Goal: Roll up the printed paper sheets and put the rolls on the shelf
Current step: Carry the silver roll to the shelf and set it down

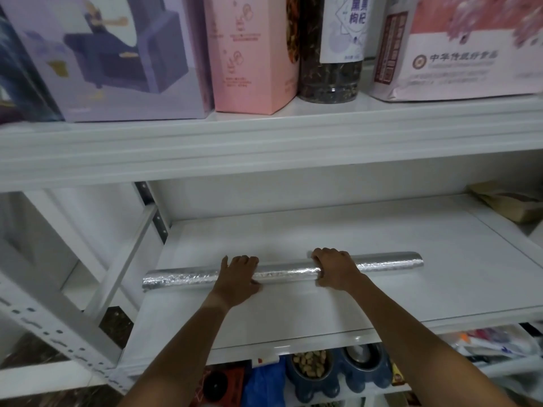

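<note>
one roll [286, 273] lies under left hand [238, 279] and right hand [335, 273] fingers [326, 255].

Gripping a long silvery roll [288, 271] with left hand [238, 277] and right hand [335, 270], clasping it either side of its middle. Holding it lengthwise on the white shelf [323, 230], near the front edge. Facing, one board up, a lilac box [111, 54], pink box [252, 54], jar [332, 74] and bag [458, 63].

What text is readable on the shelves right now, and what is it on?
"黑果枸杞" on the jar label.
"中华传统好食品", as far as it reads, on the pink-and-white bag.
Pink box: print too small and blurred to read.
Silver roll: no text visible.
</note>
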